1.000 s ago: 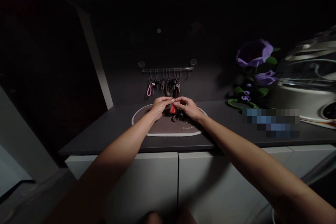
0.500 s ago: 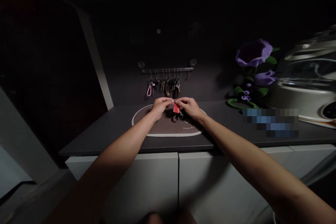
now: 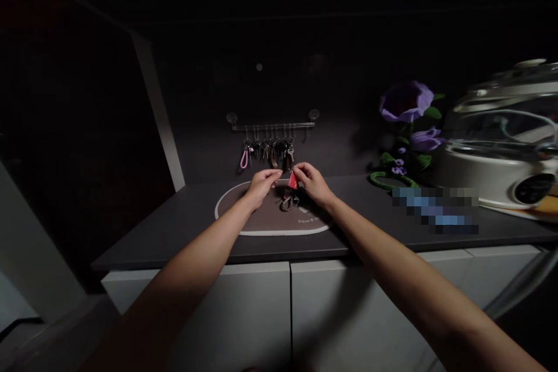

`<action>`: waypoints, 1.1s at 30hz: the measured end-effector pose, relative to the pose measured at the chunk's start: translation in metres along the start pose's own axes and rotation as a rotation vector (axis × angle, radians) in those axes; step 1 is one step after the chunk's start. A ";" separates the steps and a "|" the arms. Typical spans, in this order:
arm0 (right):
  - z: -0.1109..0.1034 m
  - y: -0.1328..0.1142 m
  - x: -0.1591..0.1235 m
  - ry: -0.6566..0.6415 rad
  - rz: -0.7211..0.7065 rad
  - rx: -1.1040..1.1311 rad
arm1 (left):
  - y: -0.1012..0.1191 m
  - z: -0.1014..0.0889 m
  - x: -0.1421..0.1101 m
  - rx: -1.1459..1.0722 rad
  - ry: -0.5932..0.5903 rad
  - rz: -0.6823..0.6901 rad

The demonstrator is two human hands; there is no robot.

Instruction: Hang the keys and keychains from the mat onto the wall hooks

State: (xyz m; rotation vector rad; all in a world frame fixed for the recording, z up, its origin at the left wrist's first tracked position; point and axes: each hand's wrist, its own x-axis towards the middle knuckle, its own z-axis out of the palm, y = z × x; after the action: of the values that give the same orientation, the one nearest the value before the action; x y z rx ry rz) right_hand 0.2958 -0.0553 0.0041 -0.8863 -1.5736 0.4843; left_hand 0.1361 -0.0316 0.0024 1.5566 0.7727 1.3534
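My right hand (image 3: 314, 185) pinches the top of a key ring with a red tag (image 3: 293, 179). Below the tag dangle dark and metal pieces (image 3: 288, 202), too dim to make out singly, over the brown mat (image 3: 248, 215). A small gap to the left, my left hand (image 3: 263, 186) has thumb and fingertips pressed together; whatever is between them cannot be made out. Behind both hands, a clear rail (image 3: 274, 126) on the dark wall carries several bunches of keys (image 3: 267, 150). A pink loop strap (image 3: 244, 158) hangs at its left end.
The white-rimmed mat lies on a dark counter (image 3: 152, 232) above white cabinet doors (image 3: 244, 302). To the right are purple artificial flowers (image 3: 407, 102) with a green ring base (image 3: 392, 181), a blurred-out blue item (image 3: 436, 209) and a white appliance with a clear top (image 3: 483, 171).
My left hand has come away from the key ring, a little to the left. My right hand keeps the ring with its red tag, which now hangs tilted. The view has shifted slightly.
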 end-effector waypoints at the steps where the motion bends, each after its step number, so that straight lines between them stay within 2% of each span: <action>1: -0.002 0.001 0.001 0.020 0.001 0.011 | 0.001 0.002 0.000 0.019 0.013 -0.005; 5: -0.012 0.002 0.009 0.096 0.047 0.071 | 0.013 0.012 0.003 0.150 0.054 -0.023; 10: -0.031 -0.006 0.033 0.165 0.119 0.158 | 0.030 0.027 0.016 0.352 0.025 0.071; 13: -0.041 -0.010 0.050 0.190 0.154 0.195 | 0.027 0.036 0.024 0.428 0.032 0.139; 16: -0.047 -0.012 0.065 0.250 0.199 0.234 | 0.014 0.040 0.028 0.524 0.046 0.226; 19: -0.047 -0.012 0.077 0.248 0.241 0.318 | -0.001 0.035 0.027 0.667 0.052 0.353; 23: -0.041 -0.010 0.093 0.219 0.283 0.432 | -0.014 0.020 0.027 0.862 -0.025 0.442; 28: -0.030 -0.002 0.113 0.273 0.324 0.472 | -0.019 0.009 0.032 0.934 -0.038 0.433; 33: -0.020 0.011 0.126 0.248 0.322 0.532 | -0.021 0.005 0.037 0.990 -0.018 0.424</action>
State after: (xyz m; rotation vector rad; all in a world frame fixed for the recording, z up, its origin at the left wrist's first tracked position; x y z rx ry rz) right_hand 0.3174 0.0444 0.0811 -0.7495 -1.0040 0.9341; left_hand 0.1511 0.0083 -0.0017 2.6104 1.2569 1.2978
